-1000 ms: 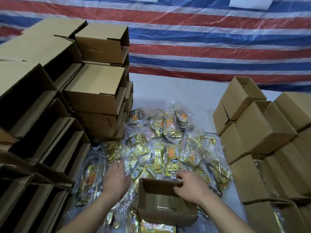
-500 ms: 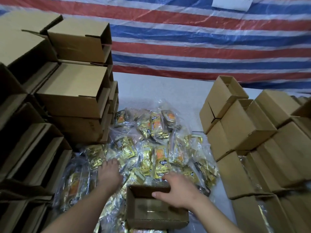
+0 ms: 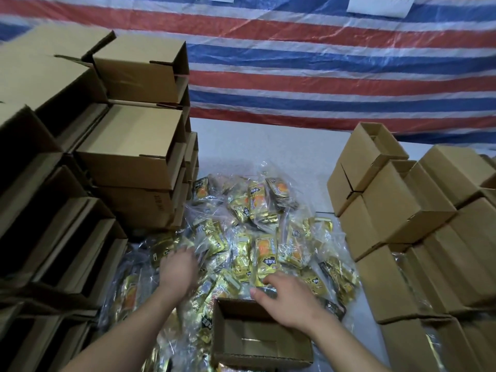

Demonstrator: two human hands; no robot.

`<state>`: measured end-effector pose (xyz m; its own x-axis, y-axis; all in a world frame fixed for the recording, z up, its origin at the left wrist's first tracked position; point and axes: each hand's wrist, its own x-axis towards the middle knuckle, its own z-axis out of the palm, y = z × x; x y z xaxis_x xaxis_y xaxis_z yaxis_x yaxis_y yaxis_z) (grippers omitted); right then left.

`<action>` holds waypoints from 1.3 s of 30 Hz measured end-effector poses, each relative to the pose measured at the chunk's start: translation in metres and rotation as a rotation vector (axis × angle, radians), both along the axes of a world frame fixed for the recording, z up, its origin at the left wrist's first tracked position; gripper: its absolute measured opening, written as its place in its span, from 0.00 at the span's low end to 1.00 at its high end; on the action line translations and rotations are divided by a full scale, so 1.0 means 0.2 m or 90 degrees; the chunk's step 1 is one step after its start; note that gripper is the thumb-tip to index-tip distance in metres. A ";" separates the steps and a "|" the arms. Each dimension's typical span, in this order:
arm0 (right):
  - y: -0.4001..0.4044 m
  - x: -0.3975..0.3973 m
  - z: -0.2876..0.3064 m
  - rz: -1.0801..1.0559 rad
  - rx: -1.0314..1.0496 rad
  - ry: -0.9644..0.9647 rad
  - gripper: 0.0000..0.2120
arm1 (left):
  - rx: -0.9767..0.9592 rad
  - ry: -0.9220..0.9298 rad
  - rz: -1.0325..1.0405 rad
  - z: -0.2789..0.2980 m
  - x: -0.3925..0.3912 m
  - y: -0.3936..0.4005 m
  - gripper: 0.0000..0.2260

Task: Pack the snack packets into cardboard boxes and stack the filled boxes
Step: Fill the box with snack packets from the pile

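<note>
Both hands reach flat-fingered onto the snack packets (image 3: 257,237): left hand (image 3: 178,272) left, right hand (image 3: 285,300) over the open box (image 3: 261,342).

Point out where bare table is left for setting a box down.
Bare table shows only behind the snack packets, between the left box stack and the right box stack, up to the striped tarp. Nearer the open box, packets crowd everything.

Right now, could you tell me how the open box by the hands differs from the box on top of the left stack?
The open box sits low among the packets, mouth up and empty; the top left box rests high on other boxes, lying sideways. Both are plain brown cardboard.
</note>
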<state>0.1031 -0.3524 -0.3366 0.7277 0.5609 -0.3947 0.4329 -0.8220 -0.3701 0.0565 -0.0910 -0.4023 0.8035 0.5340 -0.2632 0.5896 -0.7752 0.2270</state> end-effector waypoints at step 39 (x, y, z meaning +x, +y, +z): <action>0.18 0.22 0.46 -0.316 0.681 0.333 0.34 | -0.588 -0.234 -0.098 1.10 0.17 -0.52 0.37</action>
<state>0.1473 -0.3161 -0.2444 0.8445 0.4887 -0.2190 -0.2269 -0.0438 -0.9729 0.0913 -0.1957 -0.1830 0.9613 0.1298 -0.2429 0.2697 -0.2657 0.9256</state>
